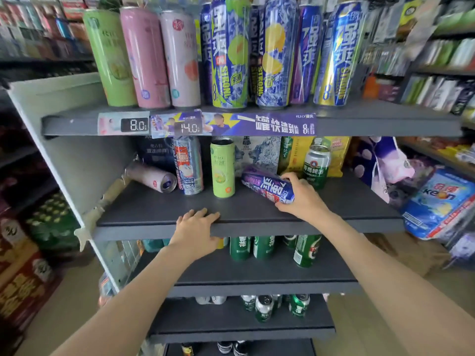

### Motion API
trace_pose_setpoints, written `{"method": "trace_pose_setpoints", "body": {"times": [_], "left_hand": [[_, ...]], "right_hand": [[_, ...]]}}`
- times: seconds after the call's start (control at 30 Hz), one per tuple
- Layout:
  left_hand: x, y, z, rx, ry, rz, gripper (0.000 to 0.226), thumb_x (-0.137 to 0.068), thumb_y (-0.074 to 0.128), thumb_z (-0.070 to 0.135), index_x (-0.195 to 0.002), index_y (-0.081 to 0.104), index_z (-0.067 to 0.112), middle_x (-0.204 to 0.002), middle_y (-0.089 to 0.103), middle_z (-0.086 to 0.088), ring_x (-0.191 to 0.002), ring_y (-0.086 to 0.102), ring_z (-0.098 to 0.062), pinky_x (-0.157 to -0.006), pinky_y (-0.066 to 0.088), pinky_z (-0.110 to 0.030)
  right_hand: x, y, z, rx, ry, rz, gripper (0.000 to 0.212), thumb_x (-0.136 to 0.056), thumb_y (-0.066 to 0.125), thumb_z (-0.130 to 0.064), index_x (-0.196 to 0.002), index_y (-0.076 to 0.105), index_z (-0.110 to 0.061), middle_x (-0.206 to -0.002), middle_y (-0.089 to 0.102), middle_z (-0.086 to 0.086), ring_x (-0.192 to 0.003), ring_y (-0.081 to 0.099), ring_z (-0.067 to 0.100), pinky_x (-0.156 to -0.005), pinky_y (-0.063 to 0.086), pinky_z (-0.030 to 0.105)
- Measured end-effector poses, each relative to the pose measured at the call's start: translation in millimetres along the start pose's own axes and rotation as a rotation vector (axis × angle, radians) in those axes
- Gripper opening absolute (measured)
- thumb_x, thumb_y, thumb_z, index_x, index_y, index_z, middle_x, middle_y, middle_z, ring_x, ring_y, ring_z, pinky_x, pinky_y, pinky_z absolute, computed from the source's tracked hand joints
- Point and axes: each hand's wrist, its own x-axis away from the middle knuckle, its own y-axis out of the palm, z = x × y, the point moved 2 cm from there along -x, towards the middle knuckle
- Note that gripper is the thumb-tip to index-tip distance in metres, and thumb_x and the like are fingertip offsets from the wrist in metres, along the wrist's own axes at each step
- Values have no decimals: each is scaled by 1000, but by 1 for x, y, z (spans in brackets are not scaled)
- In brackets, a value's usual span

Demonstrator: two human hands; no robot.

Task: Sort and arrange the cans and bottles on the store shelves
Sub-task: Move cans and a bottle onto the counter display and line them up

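The person stands square to a dark grey store shelf unit, both bare arms reaching to the second shelf [159, 209]. The right hand [302, 195] has its fingers and thumb curled round a purple can [266, 185] that lies on its side, slanted, near the middle of that shelf a little in from the front edge; the hand grips its nearer end. The left hand [196, 226] lies flat over the shelf's front edge, fingers straight and together, holding nothing. Just beside the purple can, toward the shelf's right rear, a green beer can [316, 167] stands upright, close to the right hand's knuckles. To the left of the purple can a light green can [223, 168] stands upright, then a blue and white can [188, 167], also upright, and near the left wall of the shelf a pink can [151, 177] lies tipped over with its base toward the front. Cartons stand along the back edge behind them. On the top shelf [385, 122] a tidy row runs along the front edge: a tall green can [109, 57] at the left, two pink ones beside it, then blue cans to the right. Two price tags [135, 124] showing 8.0 and 14.0 hang on that shelf's front lip. Lower shelves hold more green cans [305, 250].
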Motion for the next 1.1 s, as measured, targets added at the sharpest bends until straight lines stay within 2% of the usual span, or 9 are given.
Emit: {"method": "trace_pose_setpoints", "body": {"times": [0.2, 0.3, 0.43, 0.5, 0.57, 0.67, 0.77, 0.9, 1.1], "left_hand": [[2, -15, -4, 43, 52, -77, 61, -86, 49, 29, -144, 32, 25, -145, 37, -6, -130, 37, -28, -104, 36, -36], [10, -43, 11, 168, 120, 222, 46, -88, 47, 18, -134, 47, 21, -127, 55, -4, -110, 55, -26, -85, 47, -34], [16, -108, 40, 329, 493, 734, 38, -82, 41, 19, -111, 63, 9, -99, 65, -7, -91, 59, -21, -75, 48, -30], [14, -148, 54, 402, 586, 881, 39, -80, 37, 20, -107, 62, 6, -99, 63, -8, -91, 51, -16, -79, 40, -23], [11, -183, 71, 443, 612, 974, 40, -80, 37, 17, -110, 60, 4, -106, 59, -10, -97, 47, -16, -86, 37, -21], [-4, -222, 96, 500, 531, 1063, 43, -80, 44, 11, -122, 53, 8, -118, 49, -12, -108, 43, -22, -94, 31, -21], [-28, -248, 118, 575, 396, 1064, 57, -81, 56, 7, -136, 41, 14, -133, 36, -18, -119, 37, -32, -99, 31, -38], [-60, -260, 138, 466, 193, 1020, 74, -78, 64, 14, -144, 31, 22, -147, 21, -23, -133, 24, -41, -103, 28, -51], [-95, -269, 152, 7, 162, 1104, 82, -67, 77, 29, -138, 38, 21, -141, 41, -22, -128, 40, -44, -102, 30, -58]], "right_hand": [[80, -40, -20, -325, 153, 251, 70, -62, 86, -22, -114, 40, -25, -105, 55, -1, -91, 58, 15, -71, 45, 23], [96, -77, -45, -509, 92, 376, 68, -62, 85, -15, -111, 40, -29, -100, 56, -12, -87, 58, 8, -69, 43, 10], [98, -125, -67, -645, 47, 550, 63, -63, 84, -12, -110, 43, -25, -100, 54, -14, -86, 55, -11, -73, 44, 8], [95, -157, -73, -783, -2, 624, 60, -63, 84, -11, -107, 45, -23, -102, 57, -7, -88, 58, -4, -75, 48, 13], [86, -192, -76, -874, -61, 645, 57, -61, 85, -16, -102, 47, -28, -108, 59, 4, -95, 62, 14, -79, 54, 32], [61, -240, -80, -889, -123, 679, 54, -60, 84, -23, -100, 49, -30, -111, 59, 4, -94, 61, 17, -76, 53, 34], [32, -284, -75, -939, -174, 759, 50, -67, 83, -17, -102, 47, -26, -110, 56, 1, -91, 58, 10, -73, 49, 25], [-19, -314, -44, -913, -108, 780, 58, -63, 86, -22, -103, 44, -24, -114, 55, 4, -99, 58, 19, -86, 51, 39], [-80, -293, 6, -902, -8, 606, 57, -66, 84, -27, -105, 43, -23, -117, 54, 7, -104, 57, 25, -93, 48, 46]]}}
